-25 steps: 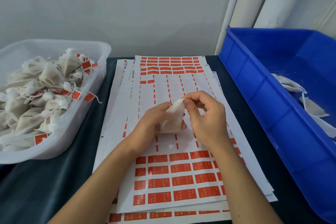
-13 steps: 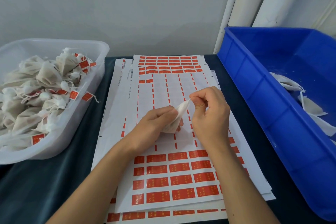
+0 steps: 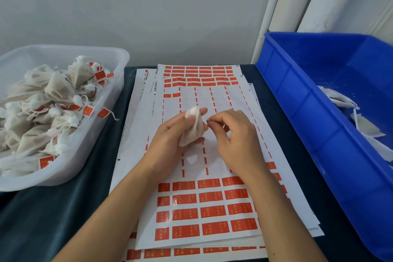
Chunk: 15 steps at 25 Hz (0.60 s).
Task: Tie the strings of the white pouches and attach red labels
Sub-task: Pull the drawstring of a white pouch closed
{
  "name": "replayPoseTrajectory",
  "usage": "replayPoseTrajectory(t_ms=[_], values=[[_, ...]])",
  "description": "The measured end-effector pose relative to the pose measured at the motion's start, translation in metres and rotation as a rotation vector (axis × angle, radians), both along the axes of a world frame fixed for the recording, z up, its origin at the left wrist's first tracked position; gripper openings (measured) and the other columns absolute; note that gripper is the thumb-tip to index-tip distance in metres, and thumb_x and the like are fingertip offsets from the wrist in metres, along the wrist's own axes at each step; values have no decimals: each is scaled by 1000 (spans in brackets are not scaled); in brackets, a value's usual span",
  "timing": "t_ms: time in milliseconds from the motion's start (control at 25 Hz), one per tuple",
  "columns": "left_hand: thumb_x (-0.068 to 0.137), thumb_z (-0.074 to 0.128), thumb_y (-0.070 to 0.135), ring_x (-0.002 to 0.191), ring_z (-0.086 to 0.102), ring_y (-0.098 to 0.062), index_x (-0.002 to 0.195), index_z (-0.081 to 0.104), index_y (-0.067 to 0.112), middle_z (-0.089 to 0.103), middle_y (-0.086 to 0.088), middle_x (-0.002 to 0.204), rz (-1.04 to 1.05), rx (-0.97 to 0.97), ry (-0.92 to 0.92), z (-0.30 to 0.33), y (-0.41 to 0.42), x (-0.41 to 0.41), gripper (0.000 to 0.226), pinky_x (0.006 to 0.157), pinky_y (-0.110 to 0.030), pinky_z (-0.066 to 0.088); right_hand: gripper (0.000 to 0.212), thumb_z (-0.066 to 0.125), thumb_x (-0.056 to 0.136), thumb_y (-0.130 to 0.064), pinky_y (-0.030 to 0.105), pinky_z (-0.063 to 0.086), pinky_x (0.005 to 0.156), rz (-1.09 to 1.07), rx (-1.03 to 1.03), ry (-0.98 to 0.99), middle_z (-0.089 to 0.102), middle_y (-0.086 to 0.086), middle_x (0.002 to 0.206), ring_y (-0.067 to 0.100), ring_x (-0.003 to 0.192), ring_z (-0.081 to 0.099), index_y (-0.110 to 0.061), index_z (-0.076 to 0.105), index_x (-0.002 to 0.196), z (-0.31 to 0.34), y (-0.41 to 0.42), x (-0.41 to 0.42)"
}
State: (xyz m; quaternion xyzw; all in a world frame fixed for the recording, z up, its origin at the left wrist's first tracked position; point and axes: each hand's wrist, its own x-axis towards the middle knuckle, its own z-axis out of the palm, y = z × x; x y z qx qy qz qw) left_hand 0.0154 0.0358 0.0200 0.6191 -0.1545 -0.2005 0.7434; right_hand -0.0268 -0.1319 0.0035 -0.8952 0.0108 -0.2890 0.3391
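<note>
Two bins stand on a worktop (image 3: 70,208) covered in dark cloth, set against a plain pale wall, with white pipes or rolls standing in the right rear corner. The clear plastic tub (image 3: 119,64) at the left holds a heap of tied white pouches (image 3: 55,89), too tangled to count; at least six carry red labels, and one labelled string hangs over the tub's rim. The blue crate (image 3: 319,125) at the right holds a few flat white pouches, perhaps three or four, partly cut off by the picture edge.

Between the bins lies a stack of label sheets (image 3: 212,208), several deep and fanned at the edges. The top sheet has four full rows of red labels at its near end; its middle is stripped, with only thin red strips left.

One pouch (image 3: 194,130) is in hand above the stripped area. The left hand (image 3: 170,140) has its grip wrapped round the pouch, bunched top upward by the fingertips. The right hand (image 3: 236,136) sits just beside it, thumb and forefinger pinched together near the pouch's neck; whether a string lies in that pinch cannot be told.
</note>
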Motion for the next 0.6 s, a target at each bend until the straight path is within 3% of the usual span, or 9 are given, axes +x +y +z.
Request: replayPoseTrajectory(t_ms=[120,280,400,480,560,600], values=[[108,50,37,115,70,-17,115,78,35,73,15,125,141,103,-33,0,-4,-1,29,97,-37,59,10,62,100,-30,12,45,80,37,-112,-53,67,-10,100,5,92,53,-23,69,101,-1,1,-1],[107,51,42,85,74,-16,83,74,36,76,9,88,134,370,-255,-1,-5,-5,34,78,-33,61,6,65,99,-22,11,45,85,66,-152,-124,66,-5,102,8,97,54,-17,68,99,3,1,-1],[106,53,41,72,69,-16,77,70,33,70,5,77,11,424,-363,1,-3,-7,34,68,-24,54,4,63,101,-21,6,44,89,128,-41,-68,67,-8,110,5,104,58,-21,67,101,8,3,-3],[102,56,40,66,65,-23,77,68,28,66,-2,71,-29,464,-388,-1,-4,-5,30,61,-30,51,6,63,101,-23,6,48,86,182,98,63,69,-15,106,1,102,63,-27,67,102,9,5,-5],[102,58,37,65,64,-24,79,68,22,64,-4,70,24,532,-437,-6,-6,-5,29,57,-34,51,7,63,101,-22,6,49,82,182,146,96,68,-20,97,-2,98,64,-28,67,99,10,4,-6],[101,59,35,64,63,-18,79,68,22,64,-1,70,74,554,-463,-9,-8,-5,28,56,-30,50,8,64,100,-21,5,49,81,168,155,82,66,-22,95,-3,97,63,-28,67,98,10,4,-5]])
